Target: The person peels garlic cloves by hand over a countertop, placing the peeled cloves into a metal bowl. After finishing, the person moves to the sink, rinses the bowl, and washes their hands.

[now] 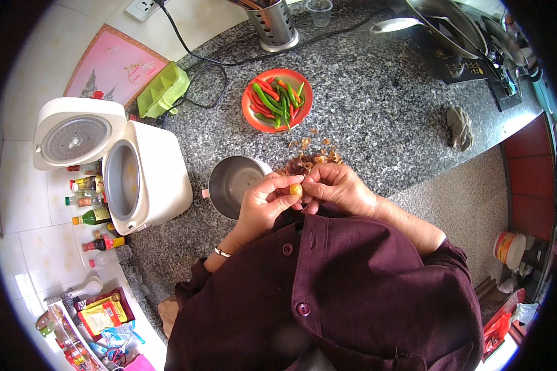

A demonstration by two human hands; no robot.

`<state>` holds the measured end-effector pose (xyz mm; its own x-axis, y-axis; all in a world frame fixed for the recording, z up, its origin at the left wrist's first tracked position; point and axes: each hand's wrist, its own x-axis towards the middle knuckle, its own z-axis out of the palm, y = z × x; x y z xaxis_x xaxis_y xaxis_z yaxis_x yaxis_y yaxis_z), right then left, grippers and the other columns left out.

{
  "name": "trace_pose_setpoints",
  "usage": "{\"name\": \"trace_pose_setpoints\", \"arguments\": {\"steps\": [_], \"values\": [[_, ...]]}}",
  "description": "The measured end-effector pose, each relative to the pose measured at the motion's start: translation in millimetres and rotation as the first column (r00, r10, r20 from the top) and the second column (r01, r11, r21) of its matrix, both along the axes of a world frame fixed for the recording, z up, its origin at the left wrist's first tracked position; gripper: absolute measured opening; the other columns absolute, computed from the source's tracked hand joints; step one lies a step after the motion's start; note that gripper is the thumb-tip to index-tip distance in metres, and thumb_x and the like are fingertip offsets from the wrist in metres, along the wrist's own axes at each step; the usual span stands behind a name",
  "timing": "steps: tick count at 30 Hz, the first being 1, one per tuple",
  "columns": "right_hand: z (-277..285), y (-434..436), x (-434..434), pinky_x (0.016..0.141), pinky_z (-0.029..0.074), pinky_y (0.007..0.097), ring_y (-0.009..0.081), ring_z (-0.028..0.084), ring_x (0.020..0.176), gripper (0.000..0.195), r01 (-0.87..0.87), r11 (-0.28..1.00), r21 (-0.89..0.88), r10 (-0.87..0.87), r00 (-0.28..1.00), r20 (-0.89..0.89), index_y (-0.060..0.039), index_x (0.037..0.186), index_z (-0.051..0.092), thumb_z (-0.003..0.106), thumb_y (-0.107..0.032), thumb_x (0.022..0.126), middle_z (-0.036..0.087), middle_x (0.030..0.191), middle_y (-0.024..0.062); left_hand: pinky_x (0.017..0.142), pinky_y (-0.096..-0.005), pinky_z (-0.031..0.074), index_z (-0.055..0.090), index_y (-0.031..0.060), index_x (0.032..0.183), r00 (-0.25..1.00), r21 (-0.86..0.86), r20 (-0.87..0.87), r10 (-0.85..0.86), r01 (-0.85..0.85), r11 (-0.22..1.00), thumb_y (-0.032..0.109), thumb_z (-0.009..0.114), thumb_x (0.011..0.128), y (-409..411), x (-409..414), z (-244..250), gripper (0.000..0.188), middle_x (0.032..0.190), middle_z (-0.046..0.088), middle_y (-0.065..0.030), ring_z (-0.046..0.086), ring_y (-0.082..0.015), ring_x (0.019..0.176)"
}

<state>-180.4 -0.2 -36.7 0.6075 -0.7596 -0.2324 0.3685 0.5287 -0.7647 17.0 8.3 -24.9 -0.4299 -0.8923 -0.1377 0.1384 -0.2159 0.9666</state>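
Observation:
My left hand (pixel 267 195) pinches a small, rounded, yellowish piece of food (pixel 296 189) between thumb and fingertips. The fingertips of my right hand (pixel 341 188) are at its right side, thumb against forefinger; whether they hold a bit of its skin is too small to tell. Just beyond my hands lies a pile of brown, papery peelings (pixel 308 162), partly hidden by my fingers. A grey metal pot (pixel 236 183) stands left of them, part of its rim behind my left hand. Its visible inside shows a bare bottom.
An orange-rimmed plate (pixel 310 104) of red and green chillies sits beyond the peelings. At left stands a white rice cooker (pixel 160 171), lid up, with bottles (pixel 93 216) behind. A black cord (pixel 255 61) crosses the granite counter (pixel 366 116). Right are a grey cloth (pixel 459 127) and pan (pixel 445 28).

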Motion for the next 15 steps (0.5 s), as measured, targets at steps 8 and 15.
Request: {"name": "trace_pose_setpoints", "arguments": {"steps": [8, 15], "values": [[-3.4, 1.2, -0.7, 0.060, 0.050, 0.0230, 0.0116, 0.061, 0.064, 0.016, -0.010, 1.000, 0.000, 0.010, 1.000, 0.010, -0.0006, 0.087, 0.053, 0.056, -0.016, 0.089, 0.063, 0.081, 0.0078, 0.070, -0.0255, 0.051, 0.058, -0.0010, 0.108, 0.997, -0.097, 0.034, -0.076, 0.079, 0.992, -0.005, 0.057, 0.082, -1.4, 6.1, -4.8, 0.027, 0.097, 0.055, -0.0080, 0.059, -0.0152, 0.079], [-3.6, 0.0, 2.4, 0.059, 0.050, 0.0225, 0.0117, 0.061, 0.065, 0.014, 0.054, 0.999, 0.006, -0.054, 0.998, 0.018, -0.0009, 0.087, 0.053, 0.055, -0.015, 0.089, 0.062, 0.081, 0.0068, 0.075, -0.0274, 0.050, 0.054, -0.0016, 0.110, 0.998, 0.114, -0.050, 0.043, -0.037, 0.993, -0.005, 0.056, 0.083, 0.8, -0.1, 3.0, 0.028, 0.100, 0.057, -0.0089, 0.058, -0.0163, 0.089]]}}
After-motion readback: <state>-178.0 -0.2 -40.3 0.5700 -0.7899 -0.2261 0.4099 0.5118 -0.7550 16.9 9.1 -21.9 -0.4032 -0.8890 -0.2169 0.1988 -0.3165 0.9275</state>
